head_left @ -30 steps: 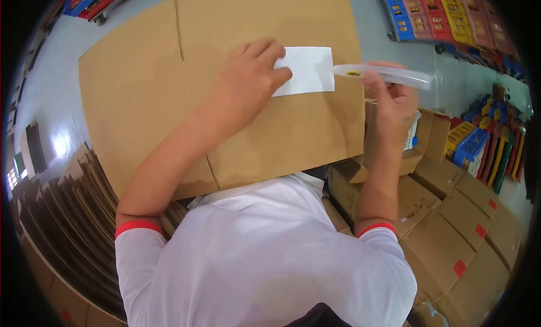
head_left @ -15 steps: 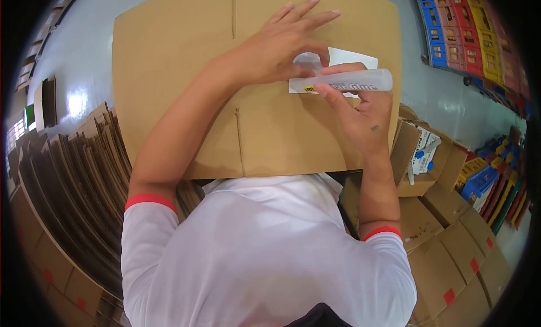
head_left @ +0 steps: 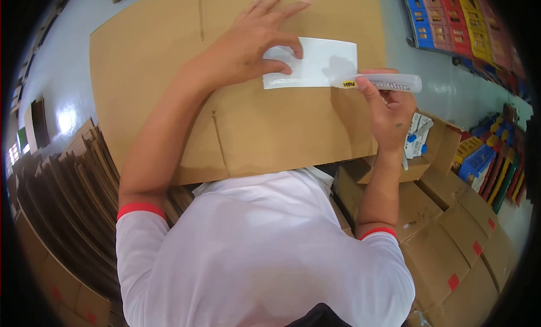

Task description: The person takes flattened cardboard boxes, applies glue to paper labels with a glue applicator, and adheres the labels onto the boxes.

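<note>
Across the person's front, cardboard: broad, tan and flat, bearing the paper on its right-hand part.
Left hand: wide, thumb and forefinger parted at the paper's left end.
Paper: white, oblong, smooth; I judge the gluing partly done, though I can't tell how much surface is coated or whether it's stuck down.
Right hand: wrapped around the glue tube.
Glue tube: slim, whitish, lettered, its tip by the paper's near right corner.
Wet shine: thin, along the near edge, leftward.
</note>
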Action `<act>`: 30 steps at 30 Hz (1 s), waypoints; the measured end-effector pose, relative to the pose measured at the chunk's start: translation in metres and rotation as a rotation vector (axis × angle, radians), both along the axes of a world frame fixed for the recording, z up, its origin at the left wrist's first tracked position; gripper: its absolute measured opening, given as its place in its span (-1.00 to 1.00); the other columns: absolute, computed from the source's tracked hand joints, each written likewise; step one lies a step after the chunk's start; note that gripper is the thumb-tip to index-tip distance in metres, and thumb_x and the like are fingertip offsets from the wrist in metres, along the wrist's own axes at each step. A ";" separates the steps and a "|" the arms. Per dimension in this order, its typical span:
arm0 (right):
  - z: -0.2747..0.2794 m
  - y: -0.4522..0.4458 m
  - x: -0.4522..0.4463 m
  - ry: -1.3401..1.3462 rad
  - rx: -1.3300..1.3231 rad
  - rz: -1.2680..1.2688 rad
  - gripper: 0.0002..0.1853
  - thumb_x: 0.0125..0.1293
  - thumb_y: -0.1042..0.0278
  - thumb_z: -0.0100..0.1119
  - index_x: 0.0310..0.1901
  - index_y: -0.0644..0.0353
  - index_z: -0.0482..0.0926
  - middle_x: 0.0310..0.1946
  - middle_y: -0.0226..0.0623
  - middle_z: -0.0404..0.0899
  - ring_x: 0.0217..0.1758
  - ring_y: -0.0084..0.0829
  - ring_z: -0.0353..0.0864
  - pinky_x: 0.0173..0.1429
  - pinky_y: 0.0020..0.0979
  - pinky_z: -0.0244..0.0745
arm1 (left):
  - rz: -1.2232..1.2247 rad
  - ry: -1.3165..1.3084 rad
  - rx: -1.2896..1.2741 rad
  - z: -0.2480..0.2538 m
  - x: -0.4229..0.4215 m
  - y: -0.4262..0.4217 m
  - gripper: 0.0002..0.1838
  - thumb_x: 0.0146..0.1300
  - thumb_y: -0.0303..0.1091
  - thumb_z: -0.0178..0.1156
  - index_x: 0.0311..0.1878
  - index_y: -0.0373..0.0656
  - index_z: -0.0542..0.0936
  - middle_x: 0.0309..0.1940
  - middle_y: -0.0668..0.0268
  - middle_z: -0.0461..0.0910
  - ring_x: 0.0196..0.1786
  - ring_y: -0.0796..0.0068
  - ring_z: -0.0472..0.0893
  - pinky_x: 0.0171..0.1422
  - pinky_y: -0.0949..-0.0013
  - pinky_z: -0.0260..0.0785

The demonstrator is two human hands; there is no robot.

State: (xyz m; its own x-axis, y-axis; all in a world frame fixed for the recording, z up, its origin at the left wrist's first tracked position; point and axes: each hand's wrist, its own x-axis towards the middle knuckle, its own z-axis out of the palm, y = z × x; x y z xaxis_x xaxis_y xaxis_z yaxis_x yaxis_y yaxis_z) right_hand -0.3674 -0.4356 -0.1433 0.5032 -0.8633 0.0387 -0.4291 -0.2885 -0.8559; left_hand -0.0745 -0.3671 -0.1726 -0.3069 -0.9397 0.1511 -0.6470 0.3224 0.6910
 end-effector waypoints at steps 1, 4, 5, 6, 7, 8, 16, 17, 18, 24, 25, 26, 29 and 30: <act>-0.001 -0.003 -0.009 -0.006 0.000 -0.020 -0.82 0.42 0.47 0.42 -0.06 0.37 0.68 -0.21 -0.34 0.73 -0.20 -0.57 0.69 -0.05 -0.54 0.60 | -0.013 0.007 -0.004 0.002 -0.001 -0.001 -0.68 0.07 -0.35 0.54 -0.07 -0.03 0.74 0.67 -0.01 0.08 0.70 -0.33 -0.08 0.74 -0.26 -0.17; -0.004 -0.009 -0.026 0.001 0.011 -0.121 -0.81 0.41 0.45 0.43 -0.07 0.39 0.68 -0.20 -0.31 0.73 -0.20 -0.57 0.69 -0.03 -0.51 0.61 | -0.023 0.023 0.022 0.007 -0.003 -0.002 -0.68 0.08 -0.34 0.54 -0.07 -0.03 0.73 0.67 -0.02 0.08 0.70 -0.33 -0.07 0.74 -0.25 -0.17; -0.005 -0.010 -0.028 0.001 0.007 -0.131 -0.81 0.41 0.45 0.43 -0.07 0.39 0.68 -0.20 -0.31 0.73 -0.20 -0.57 0.69 -0.03 -0.51 0.61 | -0.019 0.012 0.027 0.008 -0.004 -0.002 -0.68 0.09 -0.33 0.54 -0.06 -0.03 0.73 0.67 -0.02 0.07 0.70 -0.33 -0.08 0.73 -0.26 -0.17; -0.007 -0.011 -0.029 -0.055 0.009 -0.152 -0.82 0.39 0.46 0.44 -0.09 0.38 0.70 -0.22 -0.32 0.73 -0.21 -0.58 0.68 -0.06 -0.52 0.61 | -0.016 -0.001 0.031 0.010 -0.006 -0.002 -0.68 0.11 -0.32 0.53 -0.05 -0.03 0.72 0.67 -0.02 0.06 0.70 -0.32 -0.09 0.73 -0.27 -0.17; -0.008 -0.011 -0.030 -0.111 0.010 -0.173 -0.84 0.37 0.46 0.46 -0.12 0.36 0.72 -0.24 -0.32 0.73 -0.22 -0.59 0.68 -0.09 -0.53 0.61 | -0.026 -0.003 0.027 0.010 -0.010 -0.002 -0.68 0.11 -0.32 0.53 -0.05 -0.03 0.72 0.67 -0.02 0.06 0.70 -0.32 -0.09 0.73 -0.27 -0.17; -0.005 -0.011 -0.032 -0.113 0.006 -0.184 -0.84 0.37 0.46 0.46 -0.12 0.36 0.72 -0.24 -0.32 0.73 -0.22 -0.59 0.68 -0.09 -0.53 0.61 | 0.036 -0.049 -0.045 0.008 -0.017 0.000 -0.72 0.11 -0.37 0.52 -0.09 -0.04 0.71 0.66 0.13 0.15 0.71 -0.20 -0.02 0.70 -0.20 -0.03; 0.012 -0.006 -0.034 -0.249 -0.096 -0.213 -0.84 0.36 0.46 0.46 -0.10 0.33 0.73 -0.18 -0.28 0.75 -0.18 -0.49 0.75 -0.09 -0.47 0.65 | 0.147 -0.340 -0.124 0.011 -0.038 0.010 -0.76 0.17 -0.35 0.48 -0.12 -0.10 0.68 0.62 0.27 0.27 0.70 -0.02 0.09 0.69 -0.13 0.09; 0.011 -0.003 -0.032 -0.254 -0.097 -0.215 -0.84 0.36 0.46 0.46 -0.10 0.33 0.73 -0.18 -0.28 0.75 -0.18 -0.49 0.75 -0.09 -0.47 0.65 | 0.176 -0.346 -0.186 0.010 -0.045 0.009 -0.70 0.16 -0.29 0.50 -0.08 -0.11 0.66 0.55 0.21 0.34 0.65 -0.01 0.18 0.65 -0.10 0.14; 0.011 0.001 -0.026 -0.147 -0.076 -0.173 -0.84 0.34 0.47 0.47 -0.11 0.33 0.73 -0.19 -0.27 0.76 -0.20 -0.50 0.75 -0.10 -0.47 0.65 | 0.206 -0.353 -0.248 0.010 -0.053 0.009 -0.64 0.15 -0.23 0.51 -0.05 -0.12 0.64 0.48 0.16 0.41 0.60 0.00 0.27 0.60 -0.07 0.19; 0.020 0.011 -0.012 -0.098 -0.138 -0.112 -0.85 0.29 0.53 0.48 -0.16 0.35 0.72 -0.21 -0.23 0.77 -0.23 -0.50 0.75 -0.10 -0.48 0.63 | 0.229 -0.340 -0.235 0.003 -0.097 0.008 -0.43 -0.02 -0.12 0.60 -0.03 -0.14 0.54 0.02 0.16 0.54 0.15 0.15 0.52 0.26 0.05 0.35; 0.025 0.014 -0.011 -0.185 -0.105 -0.104 -0.85 0.29 0.57 0.47 -0.15 0.35 0.70 -0.19 -0.21 0.77 -0.22 -0.48 0.76 -0.08 -0.47 0.63 | 0.230 -0.352 -0.238 0.000 -0.095 0.008 -0.43 -0.02 -0.12 0.60 -0.03 -0.14 0.54 0.02 0.16 0.54 0.15 0.15 0.52 0.26 0.05 0.35; 0.028 0.016 -0.009 -0.197 -0.107 -0.103 -0.85 0.29 0.57 0.47 -0.15 0.35 0.70 -0.19 -0.21 0.77 -0.22 -0.48 0.76 -0.08 -0.47 0.63 | 0.241 -0.387 -0.226 -0.002 -0.093 0.008 -0.47 -0.03 -0.20 0.59 -0.05 -0.15 0.53 -0.05 0.18 0.56 0.07 0.14 0.54 0.20 0.10 0.38; 0.033 0.017 -0.002 -0.507 0.009 -0.187 -0.83 0.34 0.54 0.40 -0.09 0.35 0.65 -0.18 -0.18 0.75 -0.22 -0.46 0.74 -0.09 -0.46 0.62 | 0.339 -0.279 -0.270 0.006 -0.073 0.012 -0.57 0.04 -0.34 0.54 -0.07 -0.17 0.55 -0.15 0.26 0.60 -0.05 0.24 0.61 0.11 0.21 0.44; 0.032 0.012 -0.001 -0.631 0.131 -0.162 -0.81 0.36 0.48 0.39 -0.06 0.34 0.63 -0.19 -0.20 0.73 -0.26 -0.48 0.70 -0.13 -0.47 0.59 | 0.424 -0.126 -0.322 0.011 -0.064 0.013 -0.64 0.12 -0.40 0.51 -0.07 -0.18 0.57 -0.19 0.33 0.63 -0.10 0.34 0.65 0.08 0.26 0.47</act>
State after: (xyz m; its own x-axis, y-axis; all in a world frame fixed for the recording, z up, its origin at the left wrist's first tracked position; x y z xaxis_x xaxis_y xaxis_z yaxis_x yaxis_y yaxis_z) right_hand -0.3684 -0.4234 -0.1109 0.2821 -0.9437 0.1726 0.1367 -0.1386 -0.9809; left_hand -0.1386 -0.3540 -0.1620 0.0543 -0.8974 0.4378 -0.8377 0.1977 0.5091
